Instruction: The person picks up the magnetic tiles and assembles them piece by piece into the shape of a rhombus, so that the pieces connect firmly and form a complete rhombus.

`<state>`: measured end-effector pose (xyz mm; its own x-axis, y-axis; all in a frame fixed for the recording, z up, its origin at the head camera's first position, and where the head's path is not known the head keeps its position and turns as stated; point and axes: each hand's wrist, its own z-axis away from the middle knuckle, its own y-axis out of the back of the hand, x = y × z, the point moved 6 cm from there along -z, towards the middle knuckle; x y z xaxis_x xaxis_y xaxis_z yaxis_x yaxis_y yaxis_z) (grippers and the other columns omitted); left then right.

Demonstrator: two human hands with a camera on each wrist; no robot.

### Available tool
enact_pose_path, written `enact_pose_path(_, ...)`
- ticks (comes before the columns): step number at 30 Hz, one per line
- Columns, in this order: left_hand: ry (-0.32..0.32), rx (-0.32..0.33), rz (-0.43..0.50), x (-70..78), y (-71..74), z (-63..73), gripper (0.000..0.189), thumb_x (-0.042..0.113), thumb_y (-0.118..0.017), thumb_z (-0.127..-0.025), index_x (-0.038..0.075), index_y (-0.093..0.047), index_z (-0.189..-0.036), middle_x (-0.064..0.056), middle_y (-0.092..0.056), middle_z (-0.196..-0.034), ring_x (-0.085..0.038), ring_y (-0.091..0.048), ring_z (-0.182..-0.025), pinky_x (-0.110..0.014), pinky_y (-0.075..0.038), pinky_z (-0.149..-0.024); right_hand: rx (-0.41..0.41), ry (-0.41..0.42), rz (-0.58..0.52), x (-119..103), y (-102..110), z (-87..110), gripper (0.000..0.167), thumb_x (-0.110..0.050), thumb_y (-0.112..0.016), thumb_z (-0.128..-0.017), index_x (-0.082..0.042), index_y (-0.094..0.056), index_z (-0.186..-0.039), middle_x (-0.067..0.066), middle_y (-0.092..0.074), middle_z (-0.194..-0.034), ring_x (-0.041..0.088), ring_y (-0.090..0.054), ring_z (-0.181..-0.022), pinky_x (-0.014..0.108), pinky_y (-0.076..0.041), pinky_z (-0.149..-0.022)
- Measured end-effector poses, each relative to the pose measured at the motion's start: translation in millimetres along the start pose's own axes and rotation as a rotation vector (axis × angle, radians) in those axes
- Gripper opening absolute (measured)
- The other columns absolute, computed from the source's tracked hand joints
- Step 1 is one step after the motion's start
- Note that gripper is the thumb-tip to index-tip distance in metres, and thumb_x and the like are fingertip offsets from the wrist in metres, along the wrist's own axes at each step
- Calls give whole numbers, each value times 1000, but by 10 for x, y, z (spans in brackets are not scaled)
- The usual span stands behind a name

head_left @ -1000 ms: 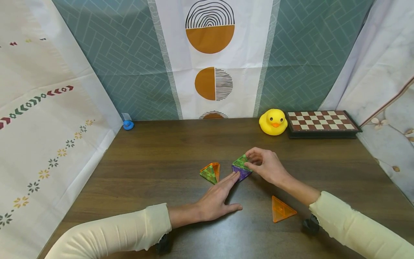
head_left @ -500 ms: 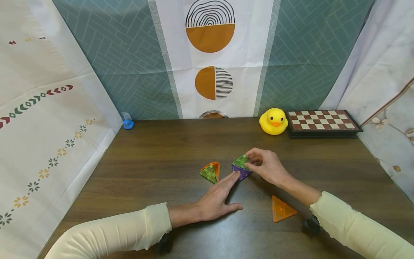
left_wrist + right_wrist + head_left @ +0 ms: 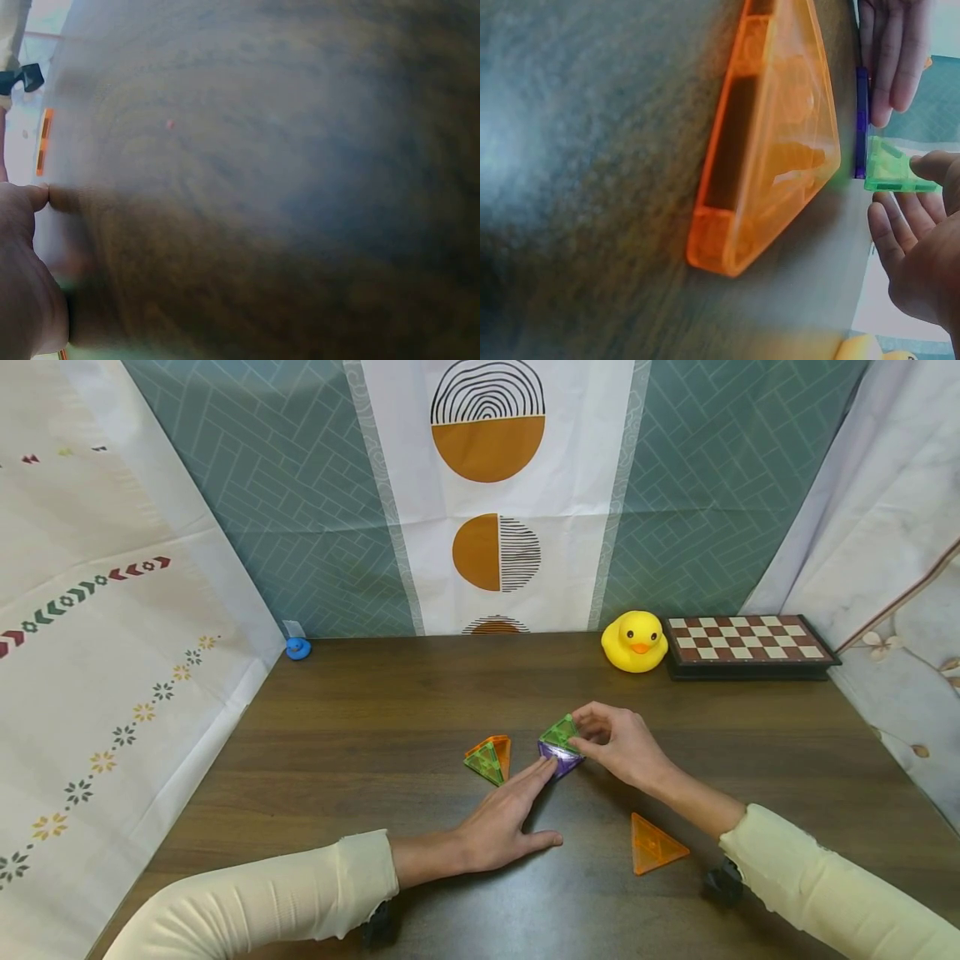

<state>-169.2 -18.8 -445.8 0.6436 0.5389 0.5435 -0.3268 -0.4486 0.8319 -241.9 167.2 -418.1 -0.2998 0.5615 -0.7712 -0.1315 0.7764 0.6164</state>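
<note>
A green triangular magnetic tile (image 3: 558, 733) meets a purple triangular magnetic tile (image 3: 568, 761) along one edge. My right hand (image 3: 624, 747) pinches the green tile at its right corner between thumb and fingers; in the right wrist view this tile (image 3: 889, 169) stands at an angle to the purple one (image 3: 861, 124), which lies on the table. The straight fingers of my left hand (image 3: 498, 831) press on the purple tile, thumb spread away. Only the heel and thumb of the left hand (image 3: 26, 277) show in the left wrist view.
An orange triangular tile (image 3: 655, 846) lies below my right forearm. Left of the purple tile, a small cluster of green and orange tiles (image 3: 486, 763) stands. At the back are a yellow rubber duck (image 3: 633, 643), a chessboard box (image 3: 750, 650) and a small blue duck (image 3: 297, 649).
The green tile has tilted up slightly at its far side, the right fingers rising with it. A bright sheen now shows on the purple tile. My left hand holds its place.
</note>
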Motion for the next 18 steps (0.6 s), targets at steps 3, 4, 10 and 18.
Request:
enact_pose_path(3, 1, 0, -2, -2, -1, 0, 99, 38, -80, -98, -1, -22, -167, -19, -23, -173, -26, -22, -160, -43, -26, -127, 13, 0, 6, 7, 15, 0, 36, -6, -82, -94, -1, -68, -127, 15, -76, -116, 29, -74, -100, 50, -61, -89)
enact_pose_path(4, 2, 1, -2, -3, -1, -1, 98, 38, -80, -98, -1, -23, -167, -19, -24, -173, -26, -22, -160, -43, -26, -127, 16, 1, 8, 11, 19, 0, 39, -6, -81, -95, 0, -67, -130, 17, -76, -118, 30, -74, -101, 51, -60, -90)
enact_pose_path(10, 4, 4, -5, -4, 0, -1, 98, 38, -80, -97, -1, -23, -167, -18, -24, -173, -26, -22, -160, -43, -26, -127, 31, -10, 49, 43, 59, 0, 58, -6, -81, -95, 2, -56, -147, 24, -66, -139, 42, -68, -117, 58, -54, -101)
enact_pose_path(18, 6, -3, -1, -9, 0, -1, 98, 39, -80, -98, 0, -23, -168, -17, -24, -173, -25, -21, -161, -43, -27, -127, 24, 0, 73, 81, 126, 16, 63, -9, -81, -96, 1, -53, -151, 24, -58, -150, 49, -61, -128, 63, -48, -107)
